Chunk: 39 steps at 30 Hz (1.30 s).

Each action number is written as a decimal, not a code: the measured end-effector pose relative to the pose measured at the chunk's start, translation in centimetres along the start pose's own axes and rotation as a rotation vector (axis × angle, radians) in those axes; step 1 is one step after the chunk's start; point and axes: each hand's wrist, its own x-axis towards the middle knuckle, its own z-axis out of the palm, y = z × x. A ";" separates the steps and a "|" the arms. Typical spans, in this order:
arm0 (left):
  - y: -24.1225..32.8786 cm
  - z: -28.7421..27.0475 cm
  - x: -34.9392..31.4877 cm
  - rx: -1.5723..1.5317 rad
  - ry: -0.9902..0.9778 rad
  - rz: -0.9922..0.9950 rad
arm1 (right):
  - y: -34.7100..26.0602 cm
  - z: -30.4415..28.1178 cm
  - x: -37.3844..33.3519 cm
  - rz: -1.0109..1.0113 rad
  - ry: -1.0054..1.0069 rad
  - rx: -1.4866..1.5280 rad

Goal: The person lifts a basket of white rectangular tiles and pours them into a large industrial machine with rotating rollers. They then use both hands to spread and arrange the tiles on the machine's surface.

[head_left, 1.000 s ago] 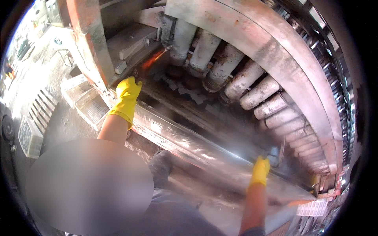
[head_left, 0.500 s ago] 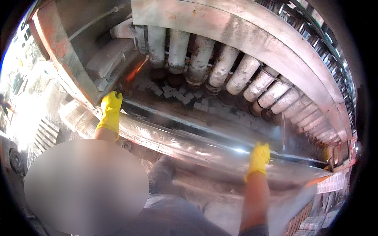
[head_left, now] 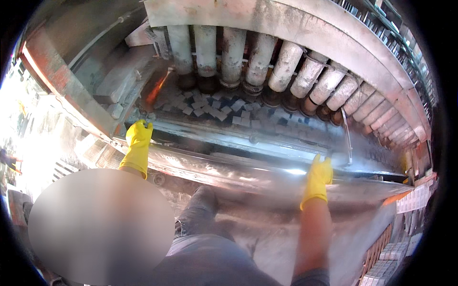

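A long, shiny metal panel (head_left: 229, 165) runs across the front of a machine, below a pale rail (head_left: 214, 131). My left hand (head_left: 138, 141), in a yellow rubber glove, is closed over the panel's upper edge near its left end. Farther right, my right hand (head_left: 317, 180), gloved the same way, grips that edge too; its fingertips are partly hidden. Between the panel and the rail lies a dark gap. Beyond the rail, many small square tiles (head_left: 222, 114) lie on the wet machine bed.
A row of thick grey cylinders (head_left: 232, 55) hangs over the bed, under a curved metal beam (head_left: 286, 21). An upright frame post (head_left: 62, 78) stands at the left. My leg (head_left: 200, 207) is close below the panel. Stacked pale pieces (head_left: 391, 252) stand at lower right.
Both hands remain on the panel. The gap behind it looks wider, and more of the pale rail shows. The view has shifted a little.
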 end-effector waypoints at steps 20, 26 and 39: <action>0.3 0.9 1.6 0.110 -0.186 -0.014 | 1.8 1.9 0.8 -0.111 -0.068 -0.116; 0.6 0.2 0.8 0.098 -0.148 -0.006 | 1.3 1.2 -0.4 -0.116 -0.064 0.016; 0.9 -0.5 -0.1 0.090 -0.114 -0.033 | 1.4 -1.1 -1.6 -0.087 -0.089 0.133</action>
